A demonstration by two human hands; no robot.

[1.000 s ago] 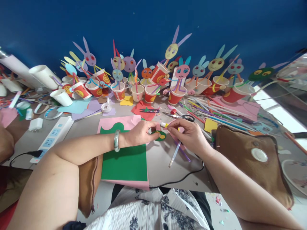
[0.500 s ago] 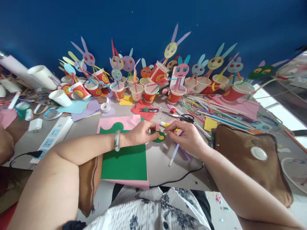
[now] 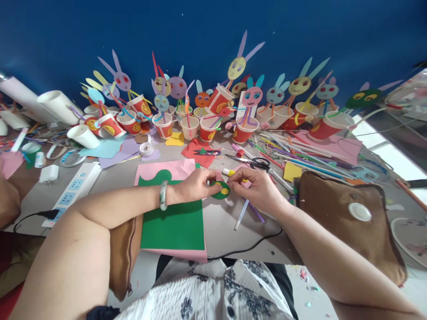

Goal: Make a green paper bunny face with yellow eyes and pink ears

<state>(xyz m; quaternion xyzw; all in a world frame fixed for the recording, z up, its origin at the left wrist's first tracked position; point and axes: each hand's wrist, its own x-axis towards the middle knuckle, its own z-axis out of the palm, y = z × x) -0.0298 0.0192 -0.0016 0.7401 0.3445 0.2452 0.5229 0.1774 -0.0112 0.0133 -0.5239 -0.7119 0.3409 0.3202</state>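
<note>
My left hand [image 3: 198, 184] pinches a small green paper disc [image 3: 220, 194] with yellow spots on it, held just above the table. My right hand [image 3: 253, 186] is at the disc's right edge, thumb and forefinger pressed together; whatever lies between them is too small to make out. A pink paper strip [image 3: 219, 174] stands up behind the disc. Left of the disc, green paper [image 3: 173, 229] lies over a pink sheet [image 3: 147, 171], under my left forearm. A clear pen [image 3: 241, 215] and a purple stick lie below my right hand.
Paper cups [image 3: 246, 131] with rabbit-faced figures line the back. Scissors [image 3: 250, 162] and many coloured sticks [image 3: 300, 149] lie behind my hands. A brown bag [image 3: 327, 218] sits right, a power strip [image 3: 71, 191] left. Another person's arm [image 3: 8, 200] shows far left.
The green disc has tilted slightly, and more of its yellow spots shows. My right fingers have shifted a little at its edge. My left hand keeps its grip.
</note>
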